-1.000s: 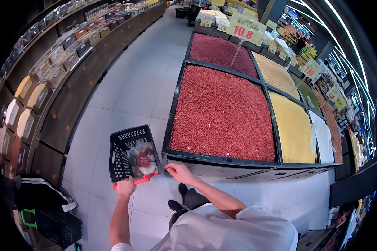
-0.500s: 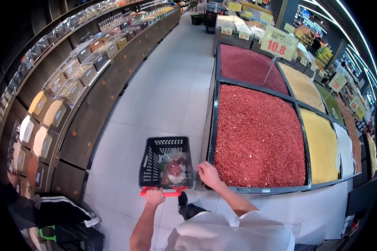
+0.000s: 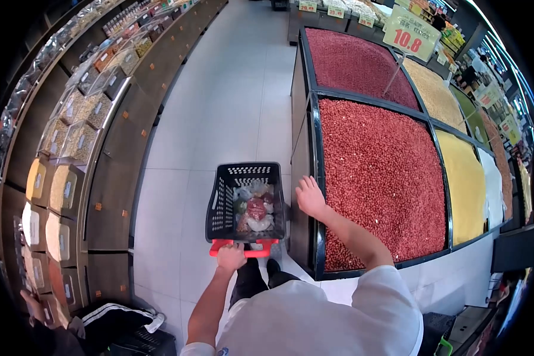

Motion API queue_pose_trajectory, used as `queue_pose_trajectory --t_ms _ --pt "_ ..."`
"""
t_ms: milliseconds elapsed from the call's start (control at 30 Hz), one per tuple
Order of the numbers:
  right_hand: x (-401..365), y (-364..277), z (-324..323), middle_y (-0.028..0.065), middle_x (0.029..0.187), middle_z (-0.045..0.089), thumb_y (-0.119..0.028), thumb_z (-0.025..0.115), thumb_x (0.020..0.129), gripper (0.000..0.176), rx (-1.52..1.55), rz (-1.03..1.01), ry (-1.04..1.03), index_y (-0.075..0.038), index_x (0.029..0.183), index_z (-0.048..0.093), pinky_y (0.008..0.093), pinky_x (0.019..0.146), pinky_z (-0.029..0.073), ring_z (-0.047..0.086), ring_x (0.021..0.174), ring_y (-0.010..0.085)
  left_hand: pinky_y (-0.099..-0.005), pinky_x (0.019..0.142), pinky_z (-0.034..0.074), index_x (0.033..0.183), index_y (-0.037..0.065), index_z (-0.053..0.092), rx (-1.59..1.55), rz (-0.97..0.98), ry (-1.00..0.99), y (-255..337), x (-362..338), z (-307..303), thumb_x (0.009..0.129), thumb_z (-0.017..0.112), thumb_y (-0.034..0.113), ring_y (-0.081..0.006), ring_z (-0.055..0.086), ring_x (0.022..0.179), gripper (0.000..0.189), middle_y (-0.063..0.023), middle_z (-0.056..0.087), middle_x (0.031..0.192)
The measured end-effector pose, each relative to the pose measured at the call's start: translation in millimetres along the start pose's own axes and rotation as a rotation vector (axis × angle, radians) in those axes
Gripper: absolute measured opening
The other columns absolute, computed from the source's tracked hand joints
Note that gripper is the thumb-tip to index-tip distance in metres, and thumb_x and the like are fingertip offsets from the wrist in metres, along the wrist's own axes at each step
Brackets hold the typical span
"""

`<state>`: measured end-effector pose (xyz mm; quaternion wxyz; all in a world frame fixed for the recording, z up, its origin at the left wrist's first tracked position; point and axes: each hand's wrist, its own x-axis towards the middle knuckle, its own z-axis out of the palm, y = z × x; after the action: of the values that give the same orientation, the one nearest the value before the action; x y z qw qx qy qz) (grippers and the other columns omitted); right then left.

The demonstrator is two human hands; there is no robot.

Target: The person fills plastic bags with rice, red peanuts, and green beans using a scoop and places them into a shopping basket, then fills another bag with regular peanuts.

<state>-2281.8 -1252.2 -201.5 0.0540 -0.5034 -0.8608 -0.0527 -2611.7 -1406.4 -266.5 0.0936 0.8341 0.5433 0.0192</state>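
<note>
My left hand point(image 3: 231, 256) is wrapped around the red handle point(image 3: 261, 249) of a black rolling shopping basket point(image 3: 219, 212). Inside the basket lie several clear plastic bags point(image 3: 256, 209) of food, one with red contents. My right hand point(image 3: 310, 196) is held out to the right of the basket, with its fingers stretched and nothing in them. It overlaps the dark left rim of a large bin filled with small red peanuts or beans point(image 3: 382, 184).
Beside the peanuts are bins of dark red point(image 3: 362, 68) and yellow grain point(image 3: 461, 184). A price sign point(image 3: 410, 35) reads 10.8. Along the left, a wooden shelf point(image 3: 115, 184) carries clear grain boxes point(image 3: 80, 142). Another person's hand point(image 3: 34, 305) is at lower left, near a second black basket point(image 3: 143, 343).
I have moved forward along the aisle with the basket, and the shelves and bins have slid back toward me. My right hand has risen in view, its fingers now straighter.
</note>
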Motion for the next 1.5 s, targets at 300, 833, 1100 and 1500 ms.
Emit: queue_pose_trajectory --t_ms 300,833,1100,1500 --pt "116 101 23 0.0194 0.108 0.055 -0.016 0.060 0.075 0.020 -0.041 0.081 0.024 -0.001 0.088 0.062 0.0425 0.107 0.031 0.046 0.117 0.0336 -0.0395 0.059 0.054 0.078 0.008 0.061 0.022 0.136 -0.034 -70 176 -28 0.067 0.064 0.022 -0.0259 0.068 0.070 0.018 -0.0101 0.067 0.073" --pt "160 107 -2 0.0130 0.106 0.056 -0.013 0.068 0.076 0.016 0.197 0.266 -0.004 -0.006 0.089 0.061 0.0416 0.085 0.043 0.053 0.099 0.0295 -0.0395 0.060 0.053 0.079 0.008 0.068 -0.132 0.184 -0.102 -112 519 -67 0.077 0.056 0.017 -0.0282 0.069 0.066 0.015 -0.0136 0.069 0.072" --pt "326 258 28 0.0113 0.095 0.055 -0.006 0.066 0.074 0.014 0.196 0.295 0.240 -0.004 0.087 0.060 0.0387 0.075 0.044 0.054 0.087 0.0290 -0.0418 0.060 0.054 0.071 0.008 0.070 -0.164 0.146 -0.090 -119 676 -86 0.075 0.058 0.016 -0.0294 0.069 0.066 0.015 -0.0142 0.069 0.071" --pt "572 487 108 0.0116 0.099 0.057 -0.012 0.063 0.077 0.014 0.109 0.229 0.182 -0.004 0.088 0.062 0.0412 0.083 0.040 0.052 0.098 0.0286 -0.0391 0.061 0.054 0.089 0.008 0.064 -0.070 0.044 -0.153 -146 891 -96 0.074 0.060 0.021 -0.0252 0.069 0.070 0.020 -0.0116 0.069 0.080"
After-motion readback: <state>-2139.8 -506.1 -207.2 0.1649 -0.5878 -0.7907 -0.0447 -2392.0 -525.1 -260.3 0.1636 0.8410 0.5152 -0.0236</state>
